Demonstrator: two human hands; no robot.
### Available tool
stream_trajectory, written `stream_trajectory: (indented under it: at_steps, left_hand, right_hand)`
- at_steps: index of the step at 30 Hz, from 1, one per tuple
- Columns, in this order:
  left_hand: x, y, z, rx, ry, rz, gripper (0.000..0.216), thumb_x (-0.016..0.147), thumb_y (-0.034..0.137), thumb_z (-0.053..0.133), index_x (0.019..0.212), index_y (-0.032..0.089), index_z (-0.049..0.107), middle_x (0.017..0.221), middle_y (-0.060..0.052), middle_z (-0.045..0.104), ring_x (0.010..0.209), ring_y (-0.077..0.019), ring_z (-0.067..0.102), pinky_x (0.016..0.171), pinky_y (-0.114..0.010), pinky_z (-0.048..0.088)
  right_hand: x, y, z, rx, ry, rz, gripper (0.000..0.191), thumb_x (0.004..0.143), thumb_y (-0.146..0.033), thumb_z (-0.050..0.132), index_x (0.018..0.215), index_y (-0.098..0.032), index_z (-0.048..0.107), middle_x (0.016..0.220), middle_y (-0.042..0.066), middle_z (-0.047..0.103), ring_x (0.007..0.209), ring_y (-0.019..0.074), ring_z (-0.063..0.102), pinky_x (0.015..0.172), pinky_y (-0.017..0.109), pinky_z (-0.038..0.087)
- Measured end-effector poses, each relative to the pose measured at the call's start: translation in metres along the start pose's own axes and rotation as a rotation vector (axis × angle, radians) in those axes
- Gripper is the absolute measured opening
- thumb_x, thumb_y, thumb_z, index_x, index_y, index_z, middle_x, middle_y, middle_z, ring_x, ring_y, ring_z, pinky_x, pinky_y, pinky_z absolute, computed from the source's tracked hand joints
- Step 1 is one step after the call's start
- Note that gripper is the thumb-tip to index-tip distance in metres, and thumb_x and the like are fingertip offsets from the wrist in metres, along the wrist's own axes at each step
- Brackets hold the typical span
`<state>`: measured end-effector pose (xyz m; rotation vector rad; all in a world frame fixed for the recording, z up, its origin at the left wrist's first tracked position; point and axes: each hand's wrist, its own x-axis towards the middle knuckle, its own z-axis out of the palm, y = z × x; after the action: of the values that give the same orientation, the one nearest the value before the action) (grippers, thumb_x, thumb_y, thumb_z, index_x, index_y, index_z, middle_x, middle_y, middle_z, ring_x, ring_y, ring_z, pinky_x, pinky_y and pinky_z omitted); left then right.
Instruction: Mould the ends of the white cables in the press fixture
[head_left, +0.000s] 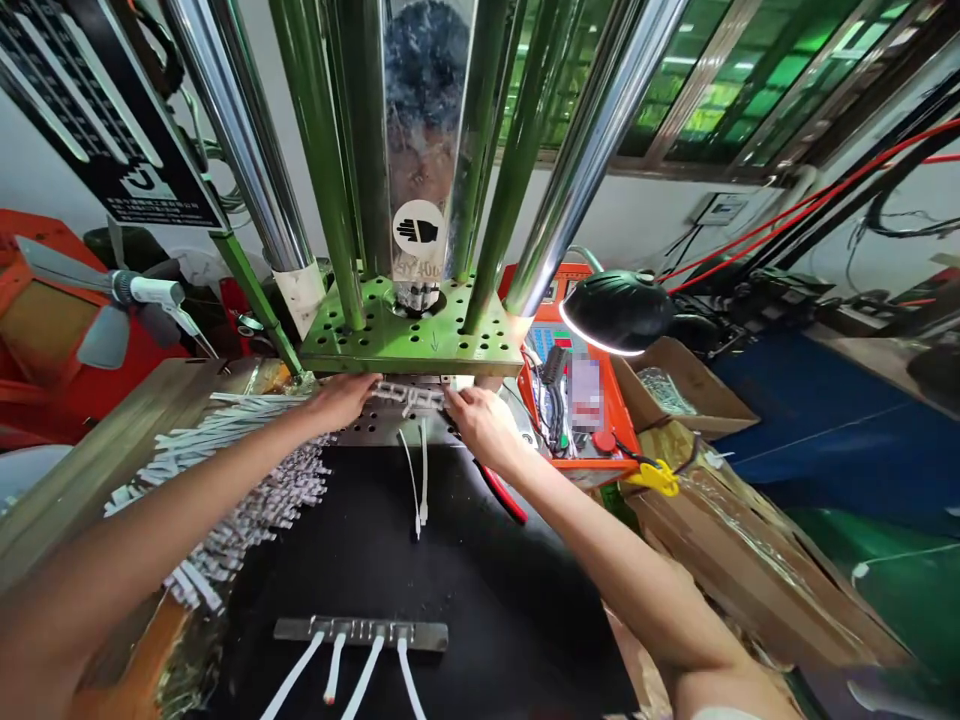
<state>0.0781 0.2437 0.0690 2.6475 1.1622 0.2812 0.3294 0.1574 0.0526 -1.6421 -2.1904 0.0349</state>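
Note:
Under the green press plate, a pale notched strip point(409, 396) spans the gap between my two hands. My left hand point(343, 402) pinches its left end, and the right end is in the closed fingers of my right hand point(484, 425). Some of the fingertips are hidden in shadow beneath the plate. Two thin white cables point(424, 475) hang toward me from below the strip. A second metal bar point(364, 632) lies on the black work surface closer to me, with several white cables set in its slots. Red-handled pliers point(501, 492) lie beside my right forearm.
The green press plate point(412, 345) and its posts stand over my hands. Left is a large pile of short white cables point(247, 500). At right are a red control box point(626, 425), a black lamp point(619, 308) and cardboard boxes point(720, 400). A fan point(120, 290) stands far left.

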Motion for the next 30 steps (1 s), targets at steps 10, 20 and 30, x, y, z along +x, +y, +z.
stream_trajectory:
  at_steps: [10, 20, 30]
  left_hand:
    - [-0.122, 0.086, 0.018, -0.196, -0.43, 0.116, 0.023, 0.101, 0.035, 0.039, 0.087, 0.021, 0.05, 0.082, -0.001, 0.058, 0.076, -0.0184, 0.056, 0.067, -0.031, 0.034]
    - [-0.134, 0.084, 0.052, -0.148, -0.423, 0.322, 0.015, 0.1, 0.024, 0.043, 0.092, 0.018, 0.054, 0.088, -0.004, 0.06, 0.081, -0.0194, 0.057, 0.075, -0.031, 0.041]
    - [-0.126, 0.087, 0.021, -0.204, -0.27, 0.324, 0.017, 0.09, 0.024, 0.062, 0.106, 0.019, 0.059, 0.108, -0.005, 0.061, 0.093, -0.0182, 0.06, 0.083, -0.03, 0.048]
  right_hand:
    - [-0.178, -0.048, -0.018, 0.466, -0.244, 0.218, 0.027, 0.086, -0.014, 0.066, 0.111, -0.022, 0.069, 0.096, 0.005, 0.073, 0.086, 0.0191, 0.066, 0.076, 0.027, 0.046]
    - [-0.149, -0.034, 0.015, 0.879, -0.103, 0.406, 0.027, 0.086, -0.035, 0.064, 0.067, -0.016, 0.065, 0.059, -0.002, 0.055, 0.055, 0.011, 0.05, 0.052, 0.02, 0.038]
    - [-0.148, -0.038, -0.016, 0.709, 0.226, 0.377, 0.025, 0.097, -0.039, 0.05, 0.087, -0.019, 0.062, 0.077, 0.003, 0.063, 0.059, 0.0142, 0.062, 0.057, 0.024, 0.048]
